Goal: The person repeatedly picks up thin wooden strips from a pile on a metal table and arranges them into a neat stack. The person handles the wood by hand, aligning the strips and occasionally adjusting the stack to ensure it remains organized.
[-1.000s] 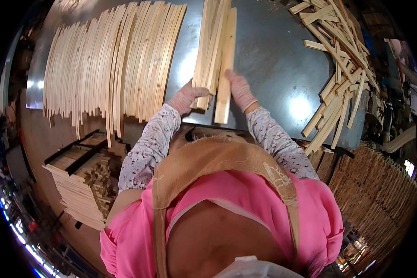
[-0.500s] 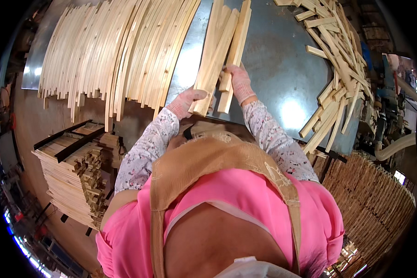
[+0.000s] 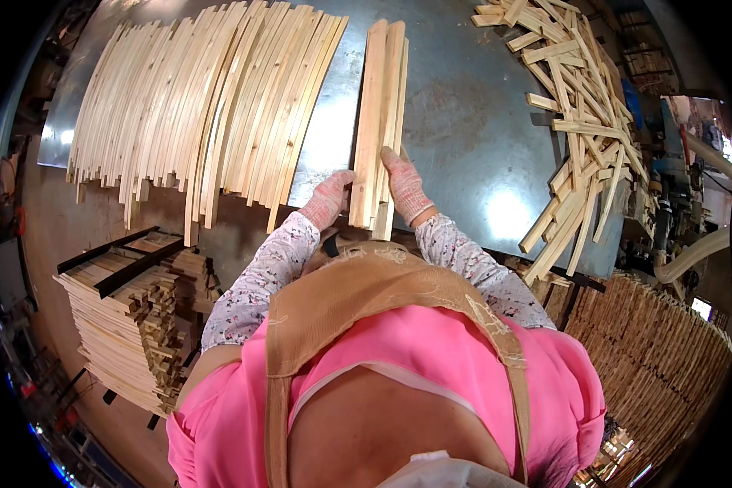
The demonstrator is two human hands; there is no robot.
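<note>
A small bundle of pale wooden strips [image 3: 372, 122] stands between my gloved hands, its long sides drawn together and its near ends close to my apron. My left hand [image 3: 331, 199] is closed at the bundle's left side near the lower end, with the fingertips partly hidden. On the opposite side, my right hand [image 3: 404, 185] grips the strips, its thumb lying over the top. To the left, a wide row of similar wooden strips [image 3: 211, 106] lies side by side on the metal table [image 3: 464, 154], their near ends uneven and some jutting past its edge.
A jumbled heap of loose strips [image 3: 581, 122] covers the table's right side. Below left stands a stack of strips [image 3: 118, 325] with dark bars [image 3: 138, 260] on top. A tall stack of wood [image 3: 647, 358] rises at the lower right, near a pale hose [image 3: 699, 248].
The spread, angled strips between my hands have come together into a straighter, narrower bundle. It has shifted nearer to me, and my right hand has moved slightly left and closer.
</note>
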